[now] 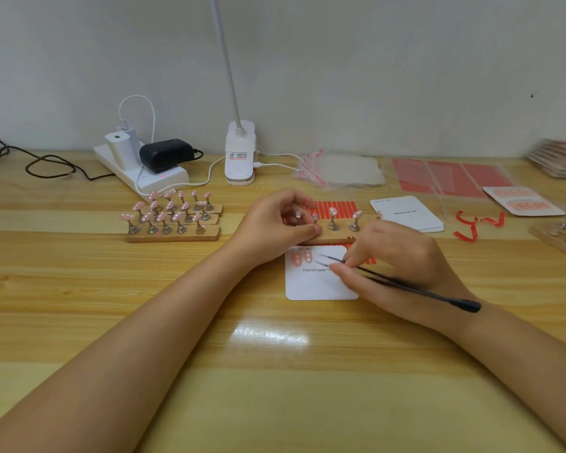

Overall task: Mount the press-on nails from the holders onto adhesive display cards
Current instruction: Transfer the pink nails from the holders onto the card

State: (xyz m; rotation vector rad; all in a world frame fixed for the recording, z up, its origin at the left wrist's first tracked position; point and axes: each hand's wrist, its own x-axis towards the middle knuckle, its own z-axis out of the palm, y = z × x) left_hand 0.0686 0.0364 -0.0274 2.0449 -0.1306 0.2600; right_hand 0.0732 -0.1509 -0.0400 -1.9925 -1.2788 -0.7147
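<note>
The left hand (pixel 281 220) pinches the wooden holder strip (pixel 335 236), which runs left to right just beyond the display card (pixel 317 282). The right hand (pixel 396 266) pinches black tweezers (pixel 406 284) over the card (tips pointing far-left), nearer the remaining nails (pixel 333 211).

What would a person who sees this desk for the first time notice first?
Probably the two hands at the centre: the left hand grips a wooden nail holder, and the right hand holds black tweezers over a white display card that already carries two pink nails. To the left stand three more holders full of pink nails.
</note>
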